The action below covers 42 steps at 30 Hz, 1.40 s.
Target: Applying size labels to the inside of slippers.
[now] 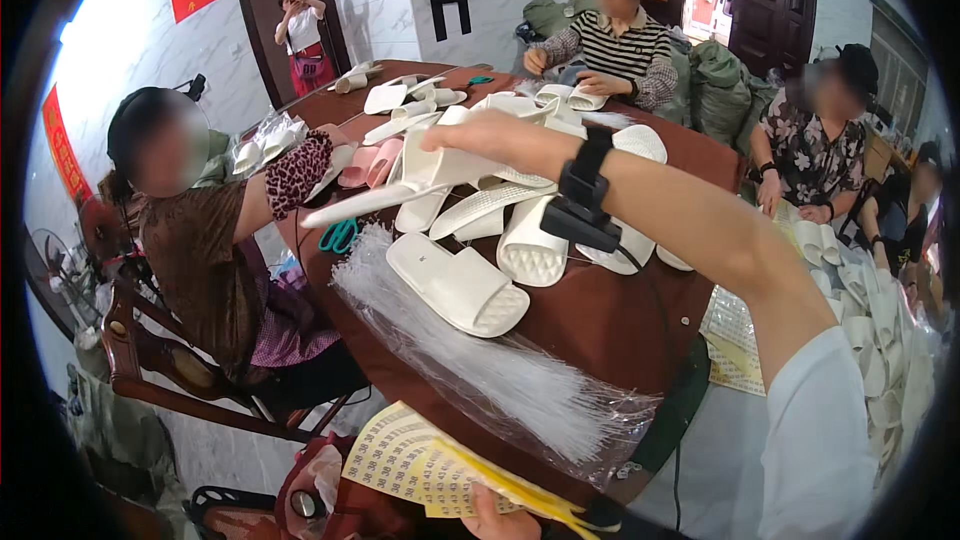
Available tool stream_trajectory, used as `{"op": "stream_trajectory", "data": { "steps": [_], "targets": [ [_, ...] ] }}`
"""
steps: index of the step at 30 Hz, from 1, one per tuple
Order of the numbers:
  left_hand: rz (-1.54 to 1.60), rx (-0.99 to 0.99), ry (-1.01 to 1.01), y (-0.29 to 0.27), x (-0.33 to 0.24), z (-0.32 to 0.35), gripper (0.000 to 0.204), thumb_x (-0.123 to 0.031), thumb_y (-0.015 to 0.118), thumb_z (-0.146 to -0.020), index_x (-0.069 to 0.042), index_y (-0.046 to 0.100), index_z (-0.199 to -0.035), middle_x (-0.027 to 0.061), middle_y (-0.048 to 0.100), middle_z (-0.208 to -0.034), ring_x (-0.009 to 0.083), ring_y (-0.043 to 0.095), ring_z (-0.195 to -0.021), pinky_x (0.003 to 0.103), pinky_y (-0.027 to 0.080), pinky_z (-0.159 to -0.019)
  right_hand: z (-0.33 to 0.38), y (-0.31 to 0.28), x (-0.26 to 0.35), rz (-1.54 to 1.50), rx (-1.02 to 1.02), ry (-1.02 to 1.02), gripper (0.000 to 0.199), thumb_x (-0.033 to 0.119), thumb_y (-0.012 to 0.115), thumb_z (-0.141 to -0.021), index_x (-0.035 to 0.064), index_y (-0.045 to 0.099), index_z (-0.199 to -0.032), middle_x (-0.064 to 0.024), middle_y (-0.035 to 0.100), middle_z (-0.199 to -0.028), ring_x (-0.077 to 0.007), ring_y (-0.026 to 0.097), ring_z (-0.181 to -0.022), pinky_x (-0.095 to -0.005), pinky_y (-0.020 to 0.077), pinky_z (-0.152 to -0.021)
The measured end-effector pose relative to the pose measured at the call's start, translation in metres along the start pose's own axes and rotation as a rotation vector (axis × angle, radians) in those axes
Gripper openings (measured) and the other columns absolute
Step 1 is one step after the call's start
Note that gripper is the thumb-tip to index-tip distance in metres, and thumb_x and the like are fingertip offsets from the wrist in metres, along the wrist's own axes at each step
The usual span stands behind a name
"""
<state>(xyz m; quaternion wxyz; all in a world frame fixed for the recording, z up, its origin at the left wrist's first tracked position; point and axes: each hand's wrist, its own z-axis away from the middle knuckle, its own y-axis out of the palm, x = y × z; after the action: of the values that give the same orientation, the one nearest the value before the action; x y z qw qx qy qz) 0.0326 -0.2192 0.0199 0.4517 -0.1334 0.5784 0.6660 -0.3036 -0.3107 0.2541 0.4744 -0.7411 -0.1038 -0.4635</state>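
Stretched out over the table, my right hand [478,138] is closed on a white slide slipper [365,202], its sole pointing left. A black strapped device [585,205] sits on my right wrist. At the lower edge, my left hand [497,518] grips yellow sticker sheets [415,465] printed with rows of small marks; only part of that hand shows. Below the held slipper, another white slide slipper [440,280] lies on the brown tabletop [590,325]. More white slippers are heaped behind it, beside a pink pair [370,164]. A bundle of clear thin plastic strands [500,380] lies along the near edge.
Teal scissors [340,236] lie at the table's left. Co-workers sit at the left [205,240], far side [615,40] and right [820,140]. More yellow sheets [735,340] and a pile of white slippers [880,340] are at the right. A wooden chair [190,370] stands left.
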Motion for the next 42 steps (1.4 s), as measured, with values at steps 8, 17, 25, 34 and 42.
{"op": "stream_trajectory", "data": {
  "steps": [8,17,25,34,42],
  "targets": [
    [-0.346,0.024,0.172,-0.024,0.023,-0.001,0.036,-0.007,0.048,-0.087,0.001,0.038,-0.121,0.0165,0.051,-0.104,0.0206,0.050,-0.083,0.029,0.042,-0.068,-0.126,0.032,-0.049,0.503,-0.520,-0.196,0.040,0.025,0.059,-0.075,-0.0026,0.056,-0.104,-0.0210,0.056,-0.109,-0.0300,0.056,-0.096,-0.0371,0.0451,-0.079],
    [-0.751,0.127,0.374,-0.026,0.045,-0.006,0.040,-0.013,0.047,-0.089,0.004,0.037,-0.123,0.0189,0.046,-0.118,0.0268,0.047,-0.100,0.034,0.038,-0.087,-0.129,0.012,-0.164,1.094,-0.530,-0.127,0.018,0.014,0.049,-0.080,0.0104,0.058,-0.095,-0.0074,0.054,-0.103,-0.0250,0.060,-0.084,-0.0376,0.0468,-0.069],
    [-0.773,0.094,0.218,-0.028,0.037,0.006,0.043,-0.023,0.045,-0.091,0.003,0.036,-0.124,0.0177,0.047,-0.118,0.0281,0.046,-0.103,0.033,0.036,-0.090,-0.122,-0.003,-0.151,0.884,-0.740,-0.207,0.022,0.016,0.062,-0.075,0.0053,0.056,-0.094,-0.0130,0.048,-0.101,-0.0322,0.058,-0.080,-0.0420,0.0470,-0.069],
    [-0.680,0.145,0.115,-0.009,0.027,0.006,0.038,-0.015,0.047,-0.090,0.003,0.037,-0.122,0.0153,0.048,-0.112,0.0241,0.048,-0.096,0.032,0.039,-0.086,-0.109,-0.012,-0.049,0.650,-0.894,-0.715,0.023,0.001,0.052,-0.073,0.0029,0.053,-0.096,-0.0155,0.046,-0.097,-0.0318,0.055,-0.087,-0.0378,0.0477,-0.072],
    [-0.972,0.246,0.752,0.005,0.021,-0.010,0.035,-0.010,0.045,-0.090,0.009,0.038,-0.118,0.0226,0.049,-0.110,0.0284,0.050,-0.093,0.035,0.040,-0.083,-0.114,0.009,-0.046,0.557,-0.216,-0.488,0.044,0.008,0.047,-0.077,0.0049,0.046,-0.122,-0.0232,0.038,-0.129,-0.0345,0.046,-0.111,-0.0375,0.0395,-0.091]
  ]
}}
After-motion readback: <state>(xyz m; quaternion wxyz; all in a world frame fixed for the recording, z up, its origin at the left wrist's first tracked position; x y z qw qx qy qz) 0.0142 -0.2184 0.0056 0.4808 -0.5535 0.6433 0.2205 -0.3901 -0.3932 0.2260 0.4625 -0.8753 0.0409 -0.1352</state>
